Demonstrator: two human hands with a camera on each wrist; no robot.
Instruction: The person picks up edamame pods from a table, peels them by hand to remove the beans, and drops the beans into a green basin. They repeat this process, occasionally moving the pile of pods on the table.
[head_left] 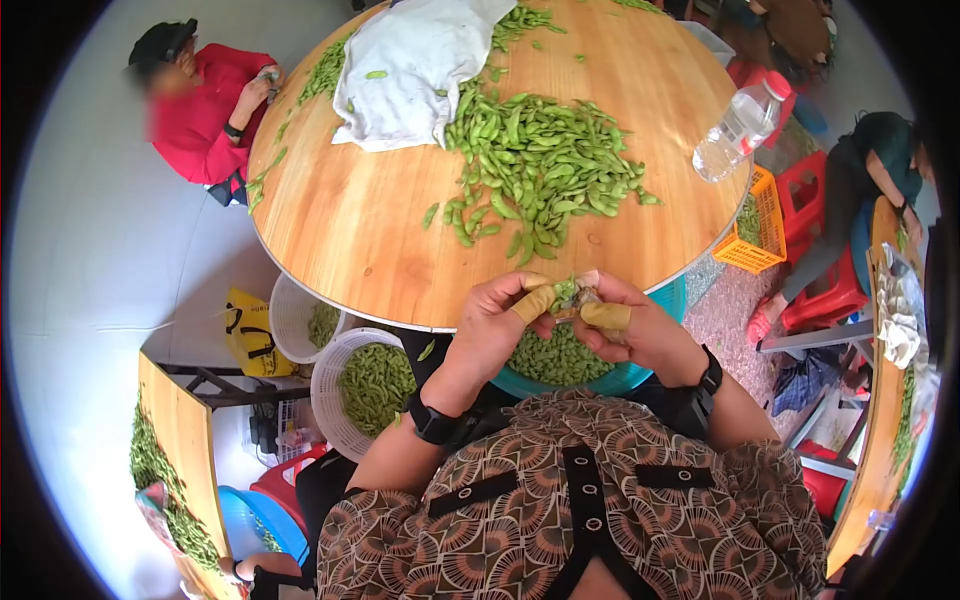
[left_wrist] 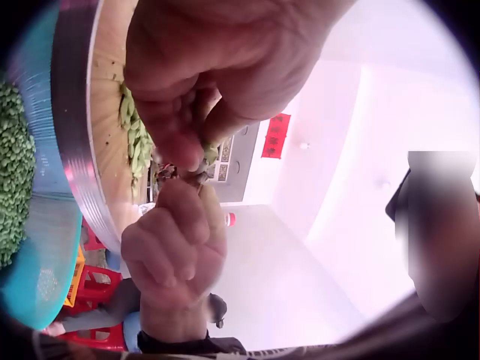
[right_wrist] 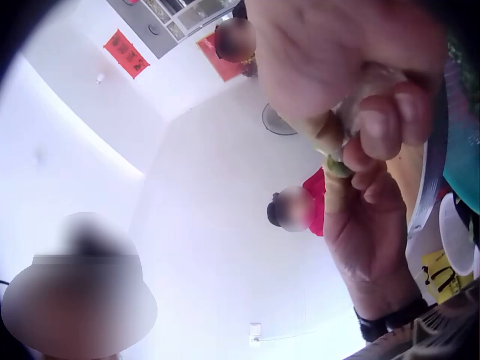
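In the head view, an edamame pod (head_left: pixel 567 291) is pinched between the left hand (head_left: pixel 497 320) and the right hand (head_left: pixel 640 325) at the lower centre of the frame, just below the near rim of the round wooden desk (head_left: pixel 350 230); tan finger covers are worn on the pinching digits, and both grips are closed on the pod. Directly beneath the hands a teal basin (head_left: pixel 640 375) is seen well filled with shelled beans (head_left: pixel 560 358), so a good part of the work is judged done. A large heap of unshelled pods (head_left: pixel 540 165) lies at the upper centre of the desk beside a white cloth (head_left: pixel 415 65), and a white basket of pods (head_left: pixel 370 385) stands at the lower left of the desk, so much is judged left. In the left wrist view, the left hand (left_wrist: pixel 217 67) fills the top of the frame and the right hand (left_wrist: pixel 176 247) the lower middle, their fingertips meeting on the pod (left_wrist: pixel 204 161); the shelled beans (left_wrist: pixel 11 172) are seen at the left edge. In the right wrist view, the right hand (right_wrist: pixel 345 60) is shown at the upper right and the left hand (right_wrist: pixel 371 240) below it, a bit of green pod (right_wrist: pixel 336 166) pinched between them.
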